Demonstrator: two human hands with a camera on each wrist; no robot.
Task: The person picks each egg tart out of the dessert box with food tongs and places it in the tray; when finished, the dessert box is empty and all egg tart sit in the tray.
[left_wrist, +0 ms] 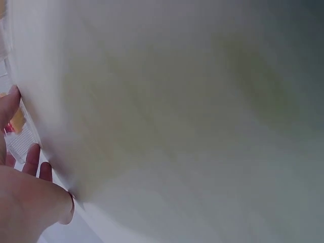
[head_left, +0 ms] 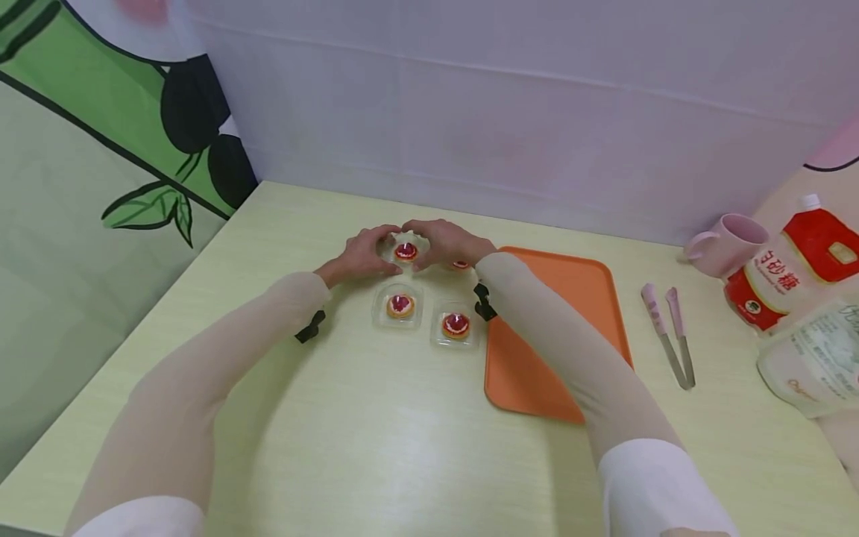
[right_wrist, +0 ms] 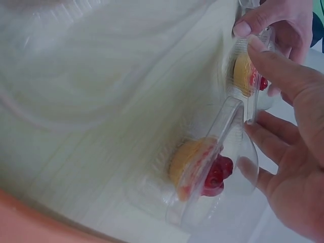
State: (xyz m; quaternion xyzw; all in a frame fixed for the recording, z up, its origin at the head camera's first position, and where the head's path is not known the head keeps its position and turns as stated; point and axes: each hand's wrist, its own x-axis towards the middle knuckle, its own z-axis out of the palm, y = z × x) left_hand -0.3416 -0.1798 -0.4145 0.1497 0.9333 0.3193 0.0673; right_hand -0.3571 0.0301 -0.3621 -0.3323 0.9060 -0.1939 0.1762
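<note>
Both hands hold a clear plastic box with a red-topped tart at the far side of the table. My left hand grips its left side, with thumb and fingers spread around it. From the right, my right hand curves over the opposite edge; in the right wrist view its thumb and fingers bracket the box. Another boxed tart stands just beside the right hand, partly hidden under it in the head view. Nearer to me are two more boxed tarts, one on the left and one on the right.
An orange tray lies under my right forearm. Tongs with pink handles are to its right. A pink mug, a red-labelled sugar bag and a whitish pouch line the right edge. A curtain hangs behind the table.
</note>
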